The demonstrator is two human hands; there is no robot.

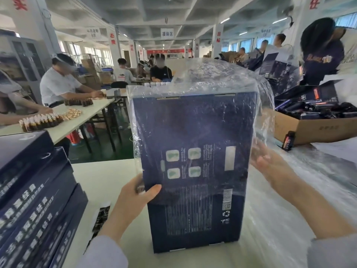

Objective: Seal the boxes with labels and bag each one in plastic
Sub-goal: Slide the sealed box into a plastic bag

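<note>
Clearly, a dark blue box is stood on end at the centre of the frame, its lower end resting on the counter, so that a clear plastic bag can be drawn down over it from above. The bag already covers the upper part and puffs loosely over the top edge. The box is steadied by the left hand, whose fingers are clamped on its left edge, thumb across the face. The right hand is held at the right edge, behind the film; its fingers appear spread against the plastic, though whether film is pinched cannot be told. Bagging is judged about half done. More boxes are stacked at lower left, seemingly awaiting their turn, and loose plastic is spread at right.
</note>
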